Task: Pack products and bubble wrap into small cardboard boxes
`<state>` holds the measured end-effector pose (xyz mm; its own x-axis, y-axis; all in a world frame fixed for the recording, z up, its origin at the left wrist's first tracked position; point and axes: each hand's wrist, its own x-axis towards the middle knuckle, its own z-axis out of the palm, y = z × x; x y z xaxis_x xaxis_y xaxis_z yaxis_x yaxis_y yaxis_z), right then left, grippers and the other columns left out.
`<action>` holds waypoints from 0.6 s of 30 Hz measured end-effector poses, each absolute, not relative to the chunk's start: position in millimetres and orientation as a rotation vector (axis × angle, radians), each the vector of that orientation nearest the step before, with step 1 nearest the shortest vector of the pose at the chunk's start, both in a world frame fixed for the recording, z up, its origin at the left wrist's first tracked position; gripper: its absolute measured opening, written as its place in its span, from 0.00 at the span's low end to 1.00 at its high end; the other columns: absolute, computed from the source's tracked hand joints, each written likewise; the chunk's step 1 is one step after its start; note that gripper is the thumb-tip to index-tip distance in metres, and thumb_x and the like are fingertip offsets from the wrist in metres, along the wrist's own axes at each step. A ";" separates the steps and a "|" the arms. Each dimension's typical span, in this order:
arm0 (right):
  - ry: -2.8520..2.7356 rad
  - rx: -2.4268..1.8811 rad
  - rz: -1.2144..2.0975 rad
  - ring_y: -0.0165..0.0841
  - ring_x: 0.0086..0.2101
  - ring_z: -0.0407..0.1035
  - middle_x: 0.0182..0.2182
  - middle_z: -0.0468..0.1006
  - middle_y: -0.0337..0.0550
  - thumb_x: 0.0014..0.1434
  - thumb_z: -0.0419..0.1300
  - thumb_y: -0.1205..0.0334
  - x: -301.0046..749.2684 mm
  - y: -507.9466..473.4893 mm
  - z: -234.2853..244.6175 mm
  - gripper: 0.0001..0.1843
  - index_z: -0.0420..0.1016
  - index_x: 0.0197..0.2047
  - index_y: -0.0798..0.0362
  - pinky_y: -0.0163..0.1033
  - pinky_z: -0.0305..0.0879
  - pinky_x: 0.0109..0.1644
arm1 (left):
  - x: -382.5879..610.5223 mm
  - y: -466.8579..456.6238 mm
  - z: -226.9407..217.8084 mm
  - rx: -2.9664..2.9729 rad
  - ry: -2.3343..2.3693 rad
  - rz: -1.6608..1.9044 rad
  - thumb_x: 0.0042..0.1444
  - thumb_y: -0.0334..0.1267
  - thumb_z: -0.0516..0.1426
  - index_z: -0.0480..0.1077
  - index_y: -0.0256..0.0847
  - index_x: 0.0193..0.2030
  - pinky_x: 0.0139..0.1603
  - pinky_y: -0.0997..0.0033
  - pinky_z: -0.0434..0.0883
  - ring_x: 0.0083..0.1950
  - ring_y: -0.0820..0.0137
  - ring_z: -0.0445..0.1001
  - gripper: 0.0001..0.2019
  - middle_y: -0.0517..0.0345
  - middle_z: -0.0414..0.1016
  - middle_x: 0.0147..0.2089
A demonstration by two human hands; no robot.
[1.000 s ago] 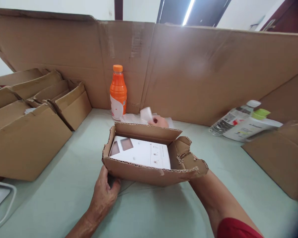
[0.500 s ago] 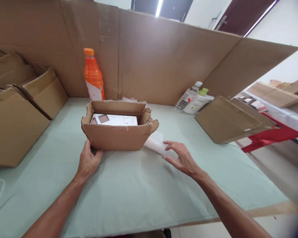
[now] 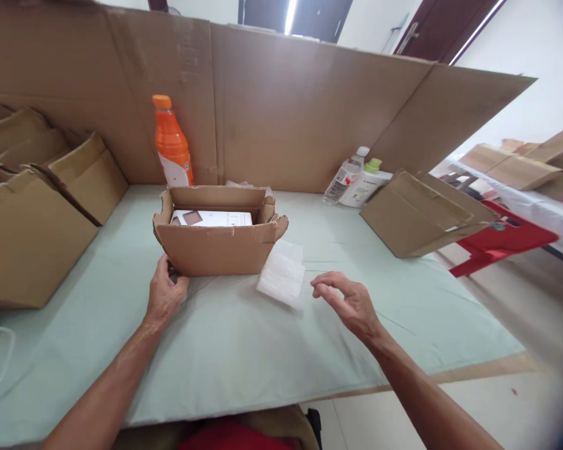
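Observation:
A brown cardboard box (image 3: 216, 250) with its top flaps up stands on the table. Inside it lies a white printed carton (image 3: 225, 219), partly hidden by the walls. My left hand (image 3: 166, 290) grips the box's lower left front corner, thumb in front and fingers at the side. My right hand (image 3: 344, 300) hovers to the right, fingers loosely curled and holding nothing. Between that hand and the box a folded piece of bubble wrap (image 3: 281, 278) lies on the cloth, apart from the fingers. More clear wrapping (image 3: 244, 184) shows partly behind the box.
Several cardboard boxes (image 3: 32, 244) stand at left. An orange bottle (image 3: 173, 147) stands behind the box. A clear water bottle (image 3: 342, 180), a white pouch with green cap (image 3: 363, 187) and another carton (image 3: 413, 215) are at right. A tall cardboard panel (image 3: 309, 119) backs the green-clothed table (image 3: 244, 362).
The bubble wrap has unfolded flatter on the cloth beside the box. My right hand has drawn away from it, its thumb and fingers closer together. My left hand stays at the box's corner.

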<state>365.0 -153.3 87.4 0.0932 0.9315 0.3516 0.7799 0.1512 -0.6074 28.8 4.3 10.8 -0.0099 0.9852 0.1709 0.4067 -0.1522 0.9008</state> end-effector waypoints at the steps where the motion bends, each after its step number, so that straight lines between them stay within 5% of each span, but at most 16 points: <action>1: -1.647 -1.702 0.260 0.39 0.38 0.77 0.34 0.83 0.43 0.66 0.56 0.52 363.9 -153.5 90.1 0.14 0.78 0.34 0.49 0.46 0.73 0.46 | 27.5 5.2 11.1 1.631 1.483 1.148 0.44 0.36 0.56 0.67 0.40 0.54 0.40 0.69 0.69 0.43 0.64 0.73 0.26 0.55 0.72 0.43; 4: -1.573 -1.763 0.268 0.40 0.42 0.77 0.41 0.83 0.45 0.63 0.58 0.52 358.2 -136.1 90.1 0.13 0.78 0.42 0.49 0.47 0.72 0.47 | 23.8 6.2 13.7 1.675 1.541 1.164 0.46 0.38 0.57 0.70 0.40 0.48 0.41 0.66 0.70 0.37 0.66 0.71 0.20 0.57 0.68 0.41; 7: -1.635 -1.756 0.369 0.40 0.43 0.76 0.50 0.81 0.49 0.59 0.62 0.50 347.2 -101.6 84.0 0.22 0.74 0.54 0.50 0.45 0.72 0.42 | 21.4 6.0 15.5 1.657 1.528 1.177 0.47 0.41 0.58 0.71 0.40 0.46 0.39 0.64 0.71 0.31 0.69 0.69 0.18 0.59 0.68 0.38; 10: -1.733 -1.814 0.481 0.39 0.36 0.76 0.45 0.82 0.50 0.58 0.61 0.45 332.2 -64.7 79.2 0.26 0.74 0.54 0.53 0.42 0.70 0.36 | 21.3 9.2 12.8 1.601 1.471 1.189 0.49 0.43 0.58 0.70 0.37 0.52 0.38 0.64 0.74 0.30 0.70 0.72 0.23 0.56 0.71 0.40; 14: -1.760 -1.854 0.433 0.38 0.30 0.74 0.33 0.82 0.46 0.61 0.57 0.51 317.8 -21.6 75.8 0.15 0.77 0.40 0.53 0.42 0.69 0.37 | 23.4 18.9 2.9 1.438 1.225 1.204 0.50 0.46 0.60 0.58 0.38 0.66 0.49 0.60 0.76 0.47 0.63 0.78 0.37 0.44 0.70 0.56; 18: -1.694 -1.881 0.387 0.39 0.44 0.76 0.49 0.81 0.51 0.63 0.54 0.58 331.7 2.5 69.3 0.18 0.75 0.52 0.54 0.42 0.71 0.46 | 26.7 27.0 -7.2 1.280 0.979 1.190 0.45 0.46 0.64 0.44 0.44 0.74 0.63 0.51 0.68 0.67 0.52 0.68 0.52 0.35 0.51 0.74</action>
